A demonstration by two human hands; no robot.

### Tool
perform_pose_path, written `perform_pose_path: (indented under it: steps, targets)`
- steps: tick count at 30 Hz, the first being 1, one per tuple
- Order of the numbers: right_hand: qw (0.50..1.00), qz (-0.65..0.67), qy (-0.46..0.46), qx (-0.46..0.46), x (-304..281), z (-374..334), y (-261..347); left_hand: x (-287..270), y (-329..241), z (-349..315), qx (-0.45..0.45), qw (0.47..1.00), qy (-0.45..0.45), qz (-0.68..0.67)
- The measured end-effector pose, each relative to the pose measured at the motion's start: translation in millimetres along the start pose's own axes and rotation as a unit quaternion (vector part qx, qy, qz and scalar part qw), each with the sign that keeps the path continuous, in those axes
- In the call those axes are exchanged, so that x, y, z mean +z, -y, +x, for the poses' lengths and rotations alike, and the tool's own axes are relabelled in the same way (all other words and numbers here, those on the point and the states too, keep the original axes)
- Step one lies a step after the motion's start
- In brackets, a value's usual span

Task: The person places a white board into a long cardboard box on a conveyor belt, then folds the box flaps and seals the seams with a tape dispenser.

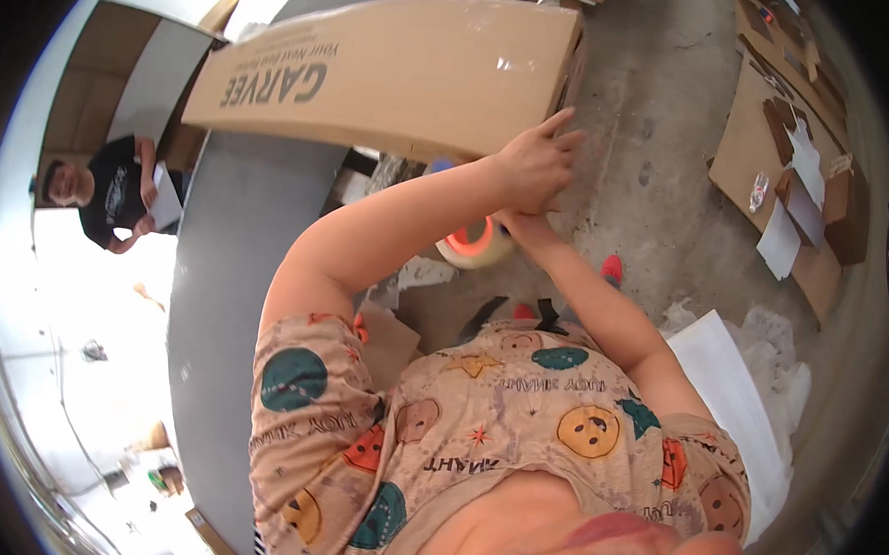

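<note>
A long brown cardboard box (386, 77) with dark printing and clear tape on it lies ahead of me. My left hand (544, 164) is at the box's near right corner, index finger stretched out and the other fingers partly bent, with nothing visible in them. Whether its fingertips touch the box end I cannot tell. Just below it, my right hand (524, 224) grips a tape dispenser (481, 260) that carries a wide roll of pale tape around an orange core. The left hand and wrist hide most of the right fingers and part of the dispenser.
A grey tabletop (237, 287) curves along the left. Beyond it a person in a black shirt (113, 193) holds a white sheet. Flattened cardboard (737, 156) and paper scraps lie on the concrete floor at right. White foam sheet (732, 394) and clear plastic wrap (780, 352) are beside me.
</note>
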State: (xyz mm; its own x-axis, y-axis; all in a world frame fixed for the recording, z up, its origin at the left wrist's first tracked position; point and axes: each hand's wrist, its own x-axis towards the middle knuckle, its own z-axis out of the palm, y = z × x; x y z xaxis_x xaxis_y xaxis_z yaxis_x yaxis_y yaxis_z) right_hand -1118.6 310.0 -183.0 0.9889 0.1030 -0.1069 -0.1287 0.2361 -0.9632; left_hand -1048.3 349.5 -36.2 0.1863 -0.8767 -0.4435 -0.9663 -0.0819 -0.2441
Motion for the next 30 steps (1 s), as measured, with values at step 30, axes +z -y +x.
perform_pose_path:
  steps: [30]
  targets:
    - [0.851, -0.008, 0.466, 0.242, -242.0, 394.6, 108.2, 27.9, 155.9, 79.6, -0.481, 0.794, -0.289, -0.235]
